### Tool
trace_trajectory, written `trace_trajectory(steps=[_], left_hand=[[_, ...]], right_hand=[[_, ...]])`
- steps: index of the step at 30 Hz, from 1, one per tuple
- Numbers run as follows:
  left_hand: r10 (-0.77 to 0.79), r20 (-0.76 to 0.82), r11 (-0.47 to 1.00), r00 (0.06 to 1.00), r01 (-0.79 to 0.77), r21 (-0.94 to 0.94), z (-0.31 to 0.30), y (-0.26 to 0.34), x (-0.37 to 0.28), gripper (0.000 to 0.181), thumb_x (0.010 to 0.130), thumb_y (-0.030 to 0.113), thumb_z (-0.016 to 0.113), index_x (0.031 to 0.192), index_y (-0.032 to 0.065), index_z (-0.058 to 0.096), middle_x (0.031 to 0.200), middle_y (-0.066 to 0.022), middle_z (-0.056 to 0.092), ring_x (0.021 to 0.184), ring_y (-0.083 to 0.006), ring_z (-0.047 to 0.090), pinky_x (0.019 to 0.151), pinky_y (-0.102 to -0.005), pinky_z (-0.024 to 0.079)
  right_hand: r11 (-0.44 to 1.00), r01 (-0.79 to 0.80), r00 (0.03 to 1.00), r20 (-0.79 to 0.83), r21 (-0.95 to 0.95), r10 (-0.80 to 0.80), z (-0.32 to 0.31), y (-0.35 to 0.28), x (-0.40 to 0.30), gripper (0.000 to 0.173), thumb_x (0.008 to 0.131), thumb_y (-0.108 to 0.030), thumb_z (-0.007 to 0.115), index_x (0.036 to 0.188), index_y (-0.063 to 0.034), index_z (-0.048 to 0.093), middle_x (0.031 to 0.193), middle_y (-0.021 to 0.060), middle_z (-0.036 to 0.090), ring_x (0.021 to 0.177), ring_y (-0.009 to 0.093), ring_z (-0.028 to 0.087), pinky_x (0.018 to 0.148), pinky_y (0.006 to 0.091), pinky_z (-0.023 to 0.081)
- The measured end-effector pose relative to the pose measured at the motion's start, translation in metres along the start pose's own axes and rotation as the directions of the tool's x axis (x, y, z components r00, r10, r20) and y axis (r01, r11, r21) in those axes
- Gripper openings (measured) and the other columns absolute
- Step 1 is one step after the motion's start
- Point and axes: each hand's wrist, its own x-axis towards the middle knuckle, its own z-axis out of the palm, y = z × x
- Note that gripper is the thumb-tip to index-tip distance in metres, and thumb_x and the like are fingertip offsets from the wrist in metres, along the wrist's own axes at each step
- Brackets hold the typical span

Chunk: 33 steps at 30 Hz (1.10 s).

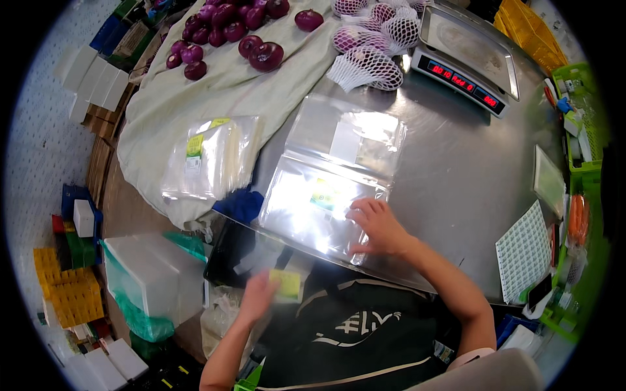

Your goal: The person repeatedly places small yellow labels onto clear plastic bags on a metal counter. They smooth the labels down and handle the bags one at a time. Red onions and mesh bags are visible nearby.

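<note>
In my left hand (259, 293), below the table's front edge, is a yellow-and-white label (286, 285), blurred; I cannot tell whether a clear bag is attached to it. My right hand (379, 227) rests with parted, bent fingers on the right side of a flat clear plastic bag (293, 200). This bag carries a green-and-yellow label (324, 194) and reflects bright light. Beyond it lies more clear plastic film (318, 122), touching or joined to it. A stack of labelled clear bags (210, 161) lies to the left on a pale cloth sack (156, 122).
Red onions (266, 56) lie on the sack; onions in white foam nets (369, 68) sit beside a digital scale (462, 63). A sticker sheet (525, 254) and green basket (587, 117) line the right of the steel table (455, 185). A white box (151, 278) stands lower left.
</note>
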Motion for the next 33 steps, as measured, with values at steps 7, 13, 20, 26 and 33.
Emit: trace_trajectory(steps=[7,13,20,26,33], left_hand=[[0.214,0.085,0.977,0.973,-0.214,-0.002,-0.007,0.068,0.185,0.018,0.095,0.010,0.056,0.109,-0.0011,0.061,0.094,-0.0038,0.068,0.081,-0.0073,0.061,0.072,-0.0222,0.048],[0.142,0.211,0.989,0.967,-0.127,-0.079,0.005,0.044,0.215,0.023,0.096,0.009,0.057,0.116,-0.0014,0.059,0.097,-0.0037,0.069,0.082,-0.0070,0.062,0.074,-0.0228,0.050],[0.119,0.212,0.991,0.970,-0.128,0.030,-0.009,0.062,0.174,0.025,0.094,0.008,0.056,0.118,-0.0016,0.058,0.102,-0.0052,0.068,0.087,-0.0089,0.063,0.076,-0.0244,0.051],[-0.227,0.208,0.863,0.952,0.097,0.495,-0.044,0.044,0.024,0.029,0.090,0.013,0.064,0.115,-0.0026,0.061,0.102,-0.0082,0.068,0.088,-0.0119,0.062,0.080,-0.0282,0.050],[-0.081,0.282,0.991,0.956,0.108,-0.081,0.014,0.045,0.022,0.040,0.092,0.008,0.056,0.131,-0.0001,0.050,0.122,-0.0069,0.059,0.112,-0.0161,0.055,0.098,-0.0314,0.042]], right_hand=[[0.949,0.271,0.963,0.044,-0.160,-0.267,0.010,0.012,0.007,0.079,0.076,-0.056,0.068,0.136,-0.0092,0.046,0.138,0.0109,0.046,0.130,0.026,0.040,0.108,0.0438,0.028],[0.967,-0.044,0.981,-0.194,-0.249,-0.006,0.030,-0.002,0.049,0.041,0.084,-0.047,0.065,0.098,-0.0088,0.063,0.102,0.0100,0.064,0.100,0.024,0.059,0.082,0.0398,0.044],[0.465,-0.354,0.743,-0.058,0.811,0.667,0.000,0.000,0.086,0.033,0.090,-0.034,0.062,0.076,-0.0038,0.066,0.072,0.0157,0.065,0.065,0.032,0.062,0.061,0.0423,0.047],[0.997,-0.009,0.987,-0.161,-0.074,-0.003,-0.002,0.002,0.007,0.019,0.081,-0.025,0.070,0.086,-0.0073,0.064,0.083,0.0082,0.061,0.078,0.028,0.059,0.073,0.0408,0.046],[0.502,-0.231,0.550,-0.314,0.833,0.774,-0.015,0.005,0.015,0.011,0.084,-0.012,0.063,0.094,-0.0069,0.059,0.085,0.0110,0.060,0.082,0.029,0.057,0.078,0.0399,0.046]])
